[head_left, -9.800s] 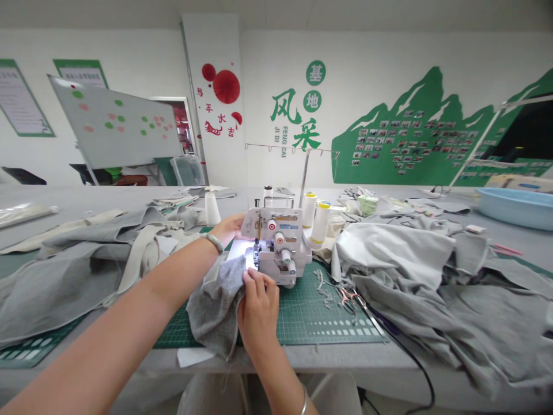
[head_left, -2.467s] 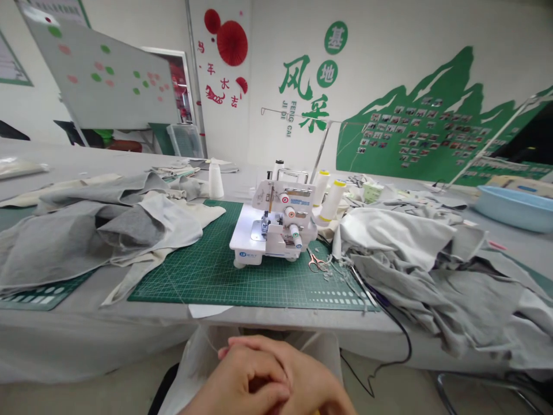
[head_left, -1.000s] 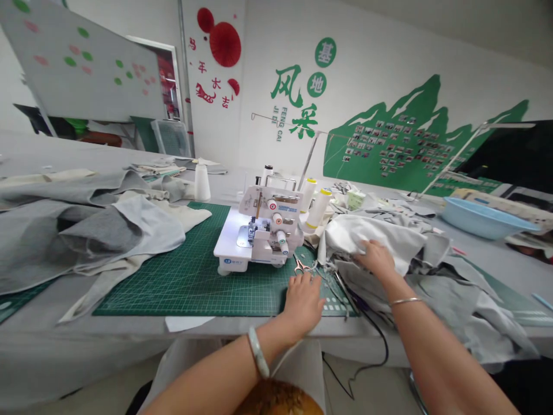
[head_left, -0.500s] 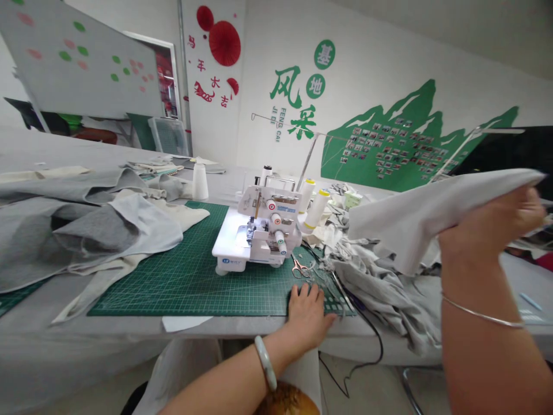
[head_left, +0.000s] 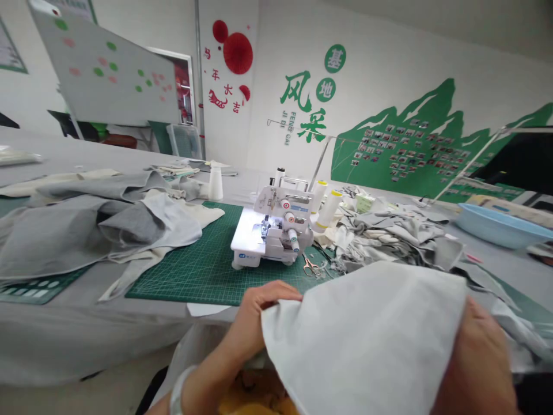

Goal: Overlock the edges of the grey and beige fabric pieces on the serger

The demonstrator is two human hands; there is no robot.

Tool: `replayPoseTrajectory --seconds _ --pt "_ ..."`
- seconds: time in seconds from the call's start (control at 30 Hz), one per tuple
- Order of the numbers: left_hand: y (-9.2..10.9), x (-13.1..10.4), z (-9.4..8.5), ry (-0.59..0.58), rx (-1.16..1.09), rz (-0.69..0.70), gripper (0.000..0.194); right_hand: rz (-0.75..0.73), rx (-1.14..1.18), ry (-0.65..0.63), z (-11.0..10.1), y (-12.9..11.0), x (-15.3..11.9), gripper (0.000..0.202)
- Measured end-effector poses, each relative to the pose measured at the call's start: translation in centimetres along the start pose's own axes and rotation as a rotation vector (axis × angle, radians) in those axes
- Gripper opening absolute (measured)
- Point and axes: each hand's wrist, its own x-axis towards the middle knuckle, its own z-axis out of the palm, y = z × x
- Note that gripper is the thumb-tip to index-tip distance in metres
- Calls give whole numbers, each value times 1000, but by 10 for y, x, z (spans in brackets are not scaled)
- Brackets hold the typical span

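A light grey piece of fabric (head_left: pixel 367 334) hangs spread between my two hands, low in front of me. My left hand (head_left: pixel 259 311) grips its upper left corner, fingers closed on the edge. At the other side my right hand (head_left: pixel 481 351) is closed on the right edge; its fingertips are partly hidden by the cloth. Beyond the fabric stands a white overlock sewing machine (head_left: pixel 276 225) with its lamp lit. Small scissors (head_left: pixel 309 265) with copper-coloured handles lie to the right of the machine, near thread scraps.
The machine stands on a green cutting mat (head_left: pixel 185 276). Large grey fabric pieces (head_left: pixel 86 230) are heaped at left, and a pile of scraps (head_left: pixel 389 225) lies at right. White thread cones (head_left: pixel 329 208) stand behind the machine. A blue basin (head_left: pixel 503 225) sits far right.
My left hand has left the mat and taken hold of the fabric. My right hand has brought the cloth down and in front of me. The view has turned slightly.
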Motion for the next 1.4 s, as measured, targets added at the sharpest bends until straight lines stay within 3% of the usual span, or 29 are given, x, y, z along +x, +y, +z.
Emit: replayPoseTrajectory --seconds 0.07,0.17,0.23,0.3,0.33,0.43,0.5,0.63,0.77,0.83,0.87,1.0,1.1,1.2,1.3,1.4 --pt "24 -6 -28 173 -75 -74 20 30 -1 -120 17 14 -1 40" --pt "56 -20 -48 262 -109 -68 26 -9 -161 -501 43 27 -3 35" --pt "68 -32 -45 234 88 -9 20 -39 -150 -659 64 25 -17 34" --pt "71 -42 -34 212 396 38 10 -78 40 -655 85 13 -40 34" --pt "70 -45 -28 205 542 50 8 -80 170 -711 95 4 -54 38" --pt "62 -49 -15 165 802 65 19 -48 516 -851 120 -22 -91 84" --pt "59 -48 -15 113 831 52 26 -2 520 -854 133 -35 -107 93" --pt "62 -46 -29 45 665 -61 26 55 496 -768 144 -44 -118 55" --pt "54 -45 -42 120 449 -131 22 39 490 -685 138 -44 -113 31" --pt "47 -44 -41 146 246 -204 9 40 459 -628 137 -43 -110 18" --pt "43 -44 -39 155 120 -247 13 52 453 -605 138 -42 -108 14" --pt "38 -44 -28 241 -249 -355 40 80 482 -606 147 -38 -101 24" --pt "38 -44 -27 274 -184 -336 47 38 478 -678 153 -41 -97 28" --pt "39 -45 -31 229 -56 -345 48 33 447 -693 156 -47 -96 28" --pt "41 -45 -38 164 -63 -379 48 42 450 -643 160 -53 -94 34" --pt "40 -49 -47 -65 -73 -420 46 103 543 -546 163 -57 -86 39"
